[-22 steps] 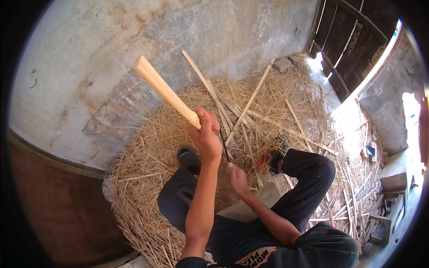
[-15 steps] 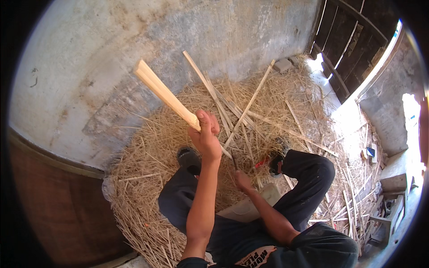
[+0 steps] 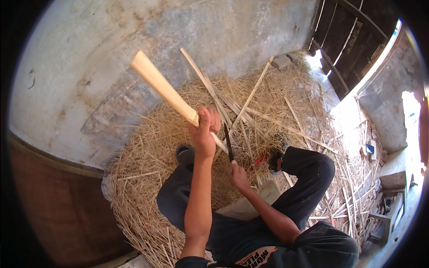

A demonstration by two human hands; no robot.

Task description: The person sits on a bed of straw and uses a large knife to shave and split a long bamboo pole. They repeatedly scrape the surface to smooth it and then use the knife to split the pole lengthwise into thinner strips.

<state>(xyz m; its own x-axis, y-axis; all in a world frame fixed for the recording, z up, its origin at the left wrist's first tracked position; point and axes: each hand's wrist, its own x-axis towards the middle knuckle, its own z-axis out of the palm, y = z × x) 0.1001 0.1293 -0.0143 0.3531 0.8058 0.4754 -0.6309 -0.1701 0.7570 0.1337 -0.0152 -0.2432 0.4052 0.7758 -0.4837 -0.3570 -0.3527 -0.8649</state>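
Observation:
My left hand [image 3: 204,131] is closed round a pale split length of bamboo [image 3: 163,87]. Its thick end slants up toward the wall, and a short lower end [image 3: 219,143] pokes out below my fist. In my right hand [image 3: 240,175] I grip a knife [image 3: 229,145] by its handle, which the fingers mostly hide. The dark, narrow blade points up and away, just right of the bamboo's lower end; whether the two touch I cannot tell. Both hands are above the shavings between my bent legs.
Straw-like shavings [image 3: 147,178] cover the floor around my feet. Several long strips [image 3: 252,96] lie crossed ahead, near the stained wall [image 3: 187,31]. A pale block-like thing [image 3: 250,203] sits between my thighs. A brown panel [image 3: 62,205] stands at left, a slatted wooden door [image 3: 351,40] at far right.
The knife has come up; its blade now stands beside the bamboo's lower end, where before it was lower. My right hand has shifted slightly up and left. The bamboo's upper end has risen slightly.

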